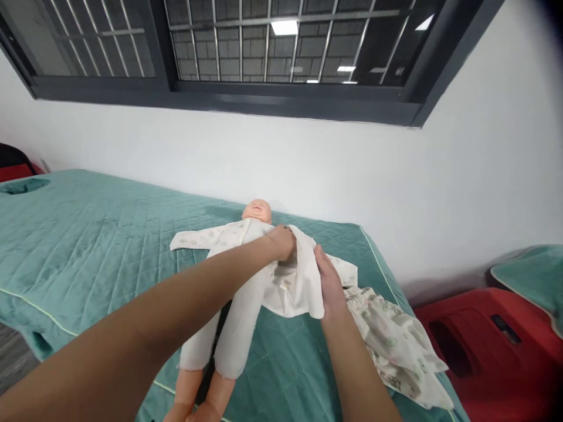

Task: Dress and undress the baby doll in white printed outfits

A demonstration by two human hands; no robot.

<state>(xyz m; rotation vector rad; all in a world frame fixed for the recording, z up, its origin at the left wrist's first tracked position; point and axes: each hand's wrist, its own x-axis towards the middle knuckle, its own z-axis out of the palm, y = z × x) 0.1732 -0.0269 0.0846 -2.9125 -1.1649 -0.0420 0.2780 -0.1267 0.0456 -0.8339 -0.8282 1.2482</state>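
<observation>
A baby doll (246, 299) with a white cloth body lies on its back, its head (257, 210) toward the wall. A white patterned baby shirt (303, 287) is spread around its upper body, with one sleeve (193, 239) stretched out to the left. Reaching across the doll, my left hand (284, 242) is closed at the raised edge of the shirt's open front, its fingertips partly hidden by cloth. My right hand (331, 284) grips the same lifted front from its right side. The doll's arm on that side is hidden.
Crumpled patterned baby pants (391, 340) lie on the green quilted bed cover (109, 246), right of my right forearm. A red plastic seat (492, 346) with green cloth stands beside the bed. White wall (308, 164) and a barred window (281, 53) rise behind.
</observation>
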